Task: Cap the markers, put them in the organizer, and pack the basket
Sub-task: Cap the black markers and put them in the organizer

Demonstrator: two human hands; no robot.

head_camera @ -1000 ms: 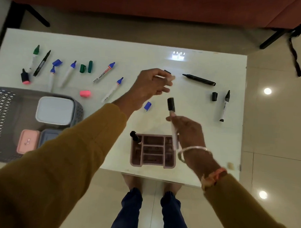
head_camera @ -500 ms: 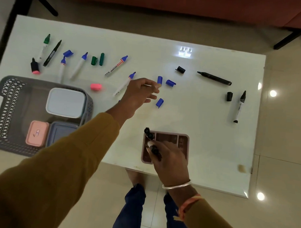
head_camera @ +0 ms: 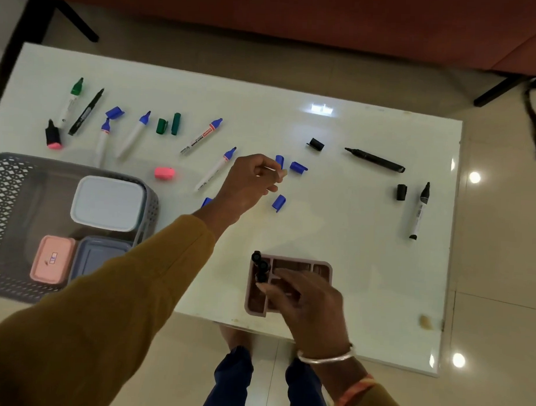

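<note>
The pinkish-brown organizer (head_camera: 256, 309) stands at the table's near edge. Black-capped markers (head_camera: 256, 257) stand upright in its left compartment. My right hand (head_camera: 305, 307) is over the organizer, its fingertips pinching the nearest black marker (head_camera: 260, 277) in that compartment. My left hand (head_camera: 250, 184) hovers mid-table with loosely curled fingers and nothing seen in them. Three blue caps (head_camera: 297, 166) lie right beside it. An uncapped blue marker (head_camera: 214, 170) lies just left of that hand. A grey basket (head_camera: 6, 178) sits at the left.
Inside the basket are a white box (head_camera: 108, 203), a pink box (head_camera: 52, 259) and a grey-blue box (head_camera: 98, 254). Several markers, green caps (head_camera: 162, 126) and a pink cap (head_camera: 164, 172) lie back left. An uncapped black marker (head_camera: 374, 159), black caps (head_camera: 316, 143) and another marker (head_camera: 420, 211) lie to the right.
My right hand brought the capped black marker down from mid-air into the organizer's left compartment. My left hand moved from the black cap's area toward the blue caps.
</note>
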